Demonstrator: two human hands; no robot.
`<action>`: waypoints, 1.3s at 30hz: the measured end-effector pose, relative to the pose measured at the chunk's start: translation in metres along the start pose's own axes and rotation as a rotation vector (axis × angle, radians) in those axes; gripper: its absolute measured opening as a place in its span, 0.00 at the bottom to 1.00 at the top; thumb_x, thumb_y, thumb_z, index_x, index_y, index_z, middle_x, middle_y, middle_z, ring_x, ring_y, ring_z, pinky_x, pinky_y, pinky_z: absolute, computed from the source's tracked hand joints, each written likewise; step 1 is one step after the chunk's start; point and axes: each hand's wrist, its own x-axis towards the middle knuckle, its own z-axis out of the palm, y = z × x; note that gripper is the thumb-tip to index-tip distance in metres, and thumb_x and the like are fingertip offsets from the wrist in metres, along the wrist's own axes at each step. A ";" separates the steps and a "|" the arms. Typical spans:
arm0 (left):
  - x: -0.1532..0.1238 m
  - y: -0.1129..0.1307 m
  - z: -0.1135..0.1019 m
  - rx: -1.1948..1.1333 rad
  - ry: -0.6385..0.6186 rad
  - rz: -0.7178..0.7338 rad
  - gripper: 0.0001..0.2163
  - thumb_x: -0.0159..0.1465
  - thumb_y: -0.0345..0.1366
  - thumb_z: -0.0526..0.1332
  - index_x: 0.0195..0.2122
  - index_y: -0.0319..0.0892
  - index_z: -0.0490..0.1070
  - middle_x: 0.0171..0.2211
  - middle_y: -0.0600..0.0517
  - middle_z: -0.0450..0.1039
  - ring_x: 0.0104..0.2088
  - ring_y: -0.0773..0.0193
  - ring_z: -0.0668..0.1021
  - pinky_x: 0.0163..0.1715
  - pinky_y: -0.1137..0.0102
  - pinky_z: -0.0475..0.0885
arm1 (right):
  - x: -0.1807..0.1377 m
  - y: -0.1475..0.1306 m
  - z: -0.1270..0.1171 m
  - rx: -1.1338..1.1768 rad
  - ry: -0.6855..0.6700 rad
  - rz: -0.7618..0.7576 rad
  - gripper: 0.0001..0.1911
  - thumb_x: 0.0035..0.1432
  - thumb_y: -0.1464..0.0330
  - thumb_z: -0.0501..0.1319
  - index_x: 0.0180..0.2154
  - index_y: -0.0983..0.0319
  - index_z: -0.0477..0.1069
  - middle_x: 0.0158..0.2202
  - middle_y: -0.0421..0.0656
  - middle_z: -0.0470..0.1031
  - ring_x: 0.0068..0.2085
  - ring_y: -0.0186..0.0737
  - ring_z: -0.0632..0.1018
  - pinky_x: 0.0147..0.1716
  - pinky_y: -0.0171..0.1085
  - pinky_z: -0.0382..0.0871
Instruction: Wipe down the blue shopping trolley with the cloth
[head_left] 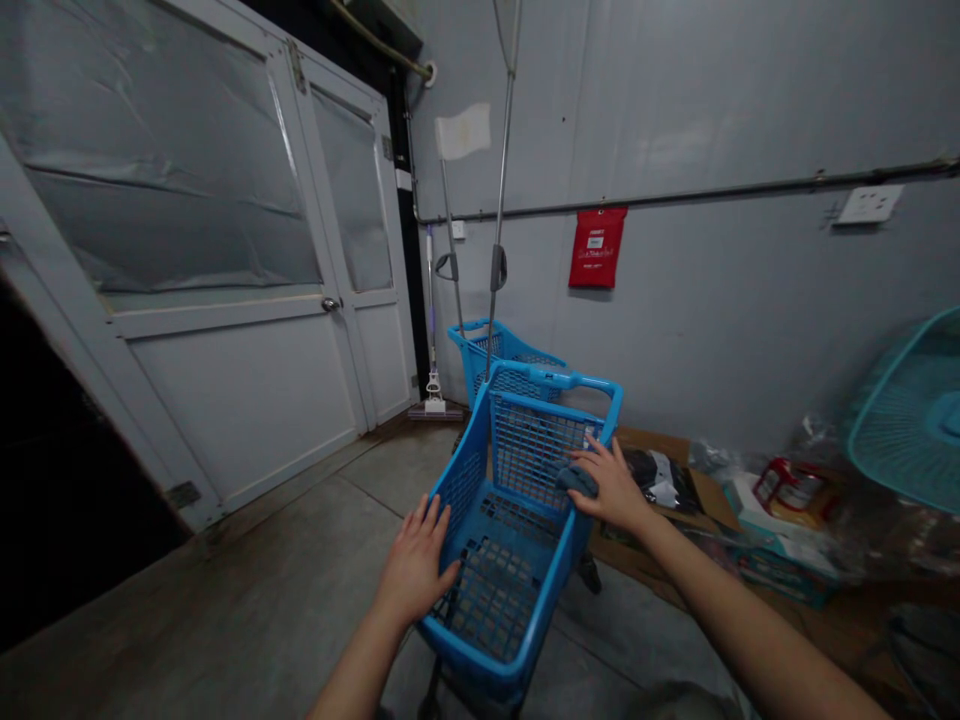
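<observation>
Cart [504,528] between left hand [406,568], unclenched at one rim, and right hand [611,490], apparently around a grey cloth [576,482].

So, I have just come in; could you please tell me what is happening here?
A person stands at a blue shopping cart. Their left hand rests on the cart's left rim, fingers spread. Their right hand holds what looks like a grey-blue cloth by the right rim, near the back panel. I see nothing lying in the cart's basket. A second blue cart stands behind it, close to the grey wall.
</observation>
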 end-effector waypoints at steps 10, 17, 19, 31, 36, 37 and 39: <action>0.023 -0.005 0.001 0.000 0.006 -0.089 0.36 0.58 0.45 0.58 0.66 0.37 0.51 0.69 0.39 0.43 0.68 0.49 0.49 0.64 0.55 0.51 | -0.039 -0.116 0.038 0.365 -0.120 -0.185 0.24 0.48 0.60 0.63 0.48 0.57 0.69 0.43 0.45 0.76 0.46 0.48 0.74 0.54 0.51 0.62; 0.017 0.000 -0.005 0.012 -0.039 -0.063 0.40 0.54 0.41 0.61 0.67 0.38 0.49 0.69 0.41 0.40 0.68 0.50 0.47 0.65 0.54 0.49 | -0.065 -0.164 0.049 0.357 -0.252 -0.274 0.28 0.43 0.58 0.65 0.48 0.57 0.69 0.44 0.46 0.74 0.44 0.49 0.73 0.47 0.47 0.64; 0.013 0.002 -0.005 0.013 -0.049 -0.050 0.40 0.54 0.41 0.62 0.67 0.39 0.49 0.69 0.42 0.40 0.68 0.50 0.46 0.65 0.54 0.48 | -0.058 -0.144 0.041 0.348 -0.311 -0.320 0.28 0.44 0.57 0.64 0.48 0.57 0.68 0.43 0.45 0.74 0.43 0.48 0.73 0.45 0.45 0.64; 0.008 0.009 -0.002 0.022 -0.050 -0.074 0.37 0.55 0.42 0.60 0.66 0.40 0.53 0.69 0.42 0.42 0.68 0.50 0.46 0.65 0.53 0.49 | 0.034 0.032 0.013 0.047 -0.157 -0.112 0.19 0.51 0.64 0.61 0.46 0.60 0.71 0.44 0.47 0.77 0.48 0.48 0.76 0.61 0.57 0.51; 0.014 -0.021 0.000 0.011 -0.028 -0.001 0.37 0.55 0.41 0.59 0.66 0.43 0.52 0.69 0.44 0.40 0.68 0.52 0.47 0.64 0.53 0.50 | 0.013 0.008 0.032 0.046 0.044 -0.040 0.17 0.53 0.64 0.60 0.46 0.61 0.70 0.44 0.48 0.76 0.47 0.49 0.76 0.60 0.56 0.56; 0.018 -0.032 -0.001 0.009 -0.033 0.022 0.37 0.55 0.41 0.59 0.66 0.43 0.52 0.69 0.44 0.39 0.68 0.52 0.47 0.64 0.53 0.50 | 0.008 0.000 0.034 0.051 0.077 -0.029 0.17 0.53 0.64 0.60 0.46 0.61 0.70 0.43 0.48 0.76 0.47 0.49 0.76 0.60 0.56 0.57; 0.029 -0.049 -0.004 0.013 -0.077 0.049 0.37 0.54 0.40 0.59 0.66 0.42 0.52 0.69 0.44 0.39 0.68 0.53 0.47 0.64 0.53 0.49 | -0.001 -0.019 0.037 0.071 0.120 -0.016 0.17 0.52 0.64 0.61 0.45 0.60 0.69 0.43 0.48 0.76 0.47 0.50 0.75 0.59 0.56 0.59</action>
